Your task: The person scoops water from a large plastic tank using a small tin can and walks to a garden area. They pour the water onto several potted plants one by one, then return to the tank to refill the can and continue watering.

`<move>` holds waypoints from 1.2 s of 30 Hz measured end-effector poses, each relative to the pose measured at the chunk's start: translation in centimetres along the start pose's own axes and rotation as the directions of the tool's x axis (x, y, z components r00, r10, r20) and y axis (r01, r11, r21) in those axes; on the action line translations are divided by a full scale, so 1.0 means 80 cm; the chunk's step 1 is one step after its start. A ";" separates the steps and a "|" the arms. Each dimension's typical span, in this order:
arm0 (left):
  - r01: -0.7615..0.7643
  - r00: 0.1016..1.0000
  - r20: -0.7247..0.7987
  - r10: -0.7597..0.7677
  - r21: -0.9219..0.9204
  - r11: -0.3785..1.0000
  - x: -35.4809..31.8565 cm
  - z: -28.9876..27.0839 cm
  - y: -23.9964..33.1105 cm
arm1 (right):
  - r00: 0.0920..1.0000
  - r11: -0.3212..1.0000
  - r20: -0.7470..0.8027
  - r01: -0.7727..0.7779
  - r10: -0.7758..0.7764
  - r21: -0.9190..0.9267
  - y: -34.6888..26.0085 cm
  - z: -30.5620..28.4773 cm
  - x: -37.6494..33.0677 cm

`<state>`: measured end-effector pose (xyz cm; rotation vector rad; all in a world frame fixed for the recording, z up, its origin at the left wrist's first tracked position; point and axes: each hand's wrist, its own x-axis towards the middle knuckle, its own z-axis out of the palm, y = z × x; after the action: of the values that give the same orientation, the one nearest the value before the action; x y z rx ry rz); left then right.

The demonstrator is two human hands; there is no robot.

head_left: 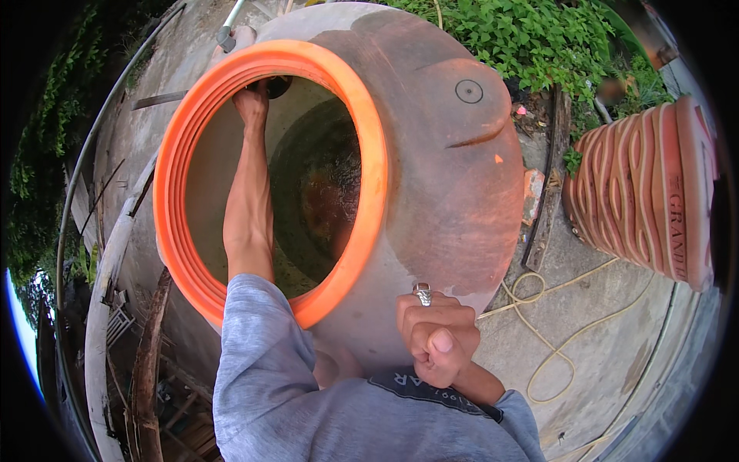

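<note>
At far left, from where I stand, dark foliage [50, 115] hangs over a pale, weathered pole [100, 331], with a rough brown log [148, 362] leaning near it. Next comes the big rounded jar [454, 208], its wide mouth ringed by a bright orange ridged rim [375, 154]. The jar lies directly in front of the person, its opening mostly ahead and to the left of the body. The left arm, in a short grey sleeve [262, 331], passes over the near edge and through the mouth; the left hand [250, 102] is inside, at the far wall, right beside a dark object [280, 86]. Whether its fingers grip that object I cannot tell — they are partly hidden in shade. The jar's floor looks dark and murky.

Farther right, the right hand [439, 339] is curled into a fist before the chest, near the jar's outer side, a silver ring [422, 293] on one finger. Beyond the jar are leafy green plants [531, 38], a loosely looped yellowish hose [570, 360] on concrete and — at far right — a reddish ribbed pot [635, 192].
</note>
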<state>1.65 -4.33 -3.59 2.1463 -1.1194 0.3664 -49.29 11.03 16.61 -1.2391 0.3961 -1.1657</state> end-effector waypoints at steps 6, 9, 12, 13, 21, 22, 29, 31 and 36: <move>-0.003 0.999 -0.040 0.001 -0.043 0.999 0.002 0.001 -0.009 | 1.000 0.997 -0.016 0.002 -0.003 -0.073 0.012 -0.006 0.002; 0.167 0.986 0.046 -0.162 -0.132 0.977 -0.011 0.001 0.032 | 0.996 0.985 -0.061 -0.070 0.061 -0.158 0.031 -0.008 0.003; 0.154 0.988 0.020 -0.153 -0.130 0.979 -0.013 -0.013 0.014 | 1.000 0.999 0.014 0.007 -0.006 -0.039 0.007 -0.011 0.005; 0.114 0.993 0.005 -0.115 -0.139 0.984 -0.014 -0.012 0.019 | 0.999 0.999 0.019 0.032 -0.031 -0.022 0.005 -0.009 0.003; 0.155 0.988 -0.001 -0.156 -0.109 0.982 -0.011 -0.014 0.016 | 0.999 0.998 0.000 0.038 -0.038 -0.058 0.014 -0.010 0.001; 0.151 0.988 0.005 -0.152 -0.152 0.977 -0.011 -0.013 0.021 | 1.000 0.997 -0.017 0.009 -0.010 -0.075 0.025 -0.011 -0.001; 0.222 0.975 0.015 -0.223 -0.176 0.959 -0.014 -0.023 0.030 | 0.998 0.999 0.053 0.028 -0.027 -0.028 0.010 -0.008 0.000; 0.188 0.981 -0.012 -0.192 -0.145 0.971 -0.007 -0.016 0.024 | 1.000 0.998 -0.001 -0.015 0.015 -0.055 0.019 -0.009 -0.002; 0.149 0.986 -0.048 -0.159 -0.166 0.975 -0.011 -0.005 0.015 | 1.000 0.997 -0.005 0.030 -0.030 -0.070 0.012 -0.010 0.001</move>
<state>0.17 -4.00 -3.23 2.0485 -0.9094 0.2582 -49.41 10.45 15.50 -1.3061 0.4268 -1.1901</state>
